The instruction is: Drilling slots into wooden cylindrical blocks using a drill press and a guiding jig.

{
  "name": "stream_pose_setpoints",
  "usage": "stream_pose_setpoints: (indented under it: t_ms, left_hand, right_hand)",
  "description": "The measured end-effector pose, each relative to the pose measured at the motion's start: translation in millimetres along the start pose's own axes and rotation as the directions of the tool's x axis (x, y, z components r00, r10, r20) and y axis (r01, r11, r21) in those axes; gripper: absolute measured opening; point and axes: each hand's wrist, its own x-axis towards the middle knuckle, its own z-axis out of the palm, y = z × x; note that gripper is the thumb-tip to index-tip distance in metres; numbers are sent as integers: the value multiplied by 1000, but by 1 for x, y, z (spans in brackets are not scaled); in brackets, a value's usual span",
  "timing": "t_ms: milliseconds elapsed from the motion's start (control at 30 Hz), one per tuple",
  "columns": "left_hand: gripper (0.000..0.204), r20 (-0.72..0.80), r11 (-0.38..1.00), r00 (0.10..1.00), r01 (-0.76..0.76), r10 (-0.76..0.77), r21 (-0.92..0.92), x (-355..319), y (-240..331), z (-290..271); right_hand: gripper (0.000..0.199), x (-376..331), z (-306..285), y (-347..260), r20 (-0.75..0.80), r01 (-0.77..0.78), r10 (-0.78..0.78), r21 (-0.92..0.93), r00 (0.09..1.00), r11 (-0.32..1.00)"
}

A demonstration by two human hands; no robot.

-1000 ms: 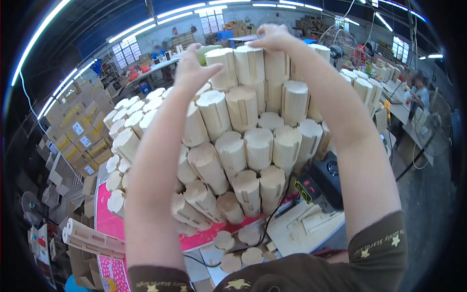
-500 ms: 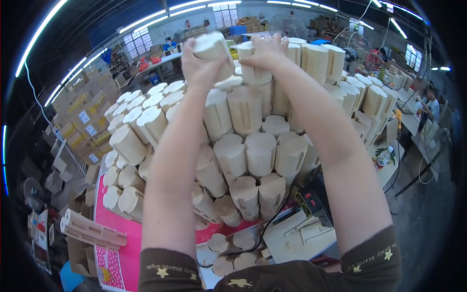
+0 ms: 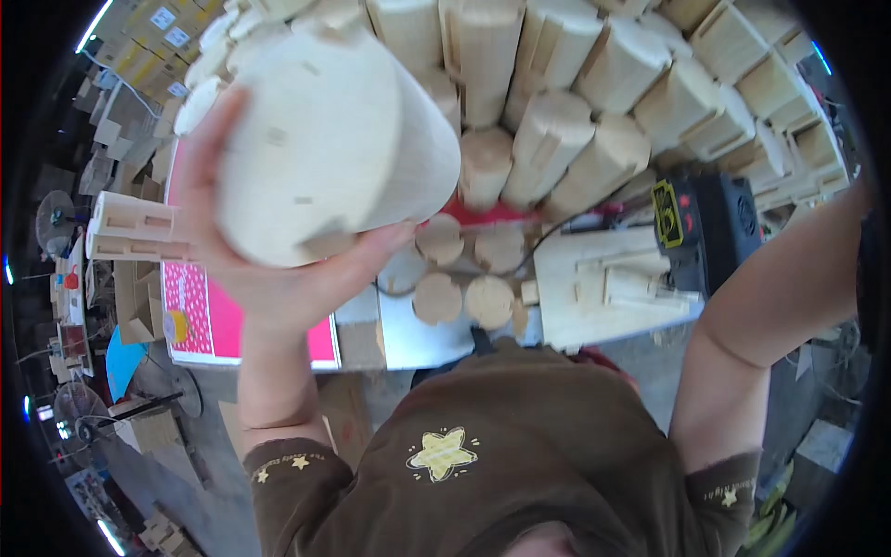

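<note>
Raised at the left, close to my view, is a pale wooden cylinder (image 3: 316,148) with a notched round end and small slots in its face. My left hand (image 3: 278,292) is wrapped round its left side and lower edge, with the thumb beneath; motion blurs both a little. My right arm (image 3: 770,288) bends upward at the right, and its hand lies outside the picture. Behind the held piece, many similar wooden cylinders (image 3: 483,56) with grooved sides stand stacked together.
Several flat wooden discs (image 3: 489,302) lie on the table in front of my body. A black machine (image 3: 715,232) stands beside a wooden board (image 3: 585,306) with strips on it. Pink covering (image 3: 223,320), a yellow tape roll (image 3: 175,326) and slotted wooden tubes (image 3: 139,227) are at left.
The view has tipped down toward my body. My left hand has brought the cylinder nearer from the stack; my right hand has left the cylinder it touched and gone out of view.
</note>
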Motion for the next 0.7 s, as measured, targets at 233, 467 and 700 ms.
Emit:
stream_pose_setpoints:
  t_ms: [233, 467, 700]
  left_hand:
    - [84, 29, 882, 889, 457, -457, -116, -181, -51, 49]
    - [83, 45, 870, 872, 489, -487, -68, -229, -61, 97]
    - [81, 40, 903, 903, 426, -428, 59, -225, -83, 104]
  right_hand:
    - [70, -101, 78, 27, 426, 89, -76, -10, 902, 996]
    - [71, -201, 142, 92, 334, -131, 104, 58, 937, 990]
    - [72, -203, 172, 92, 323, -72, 52, 49, 945, 996]
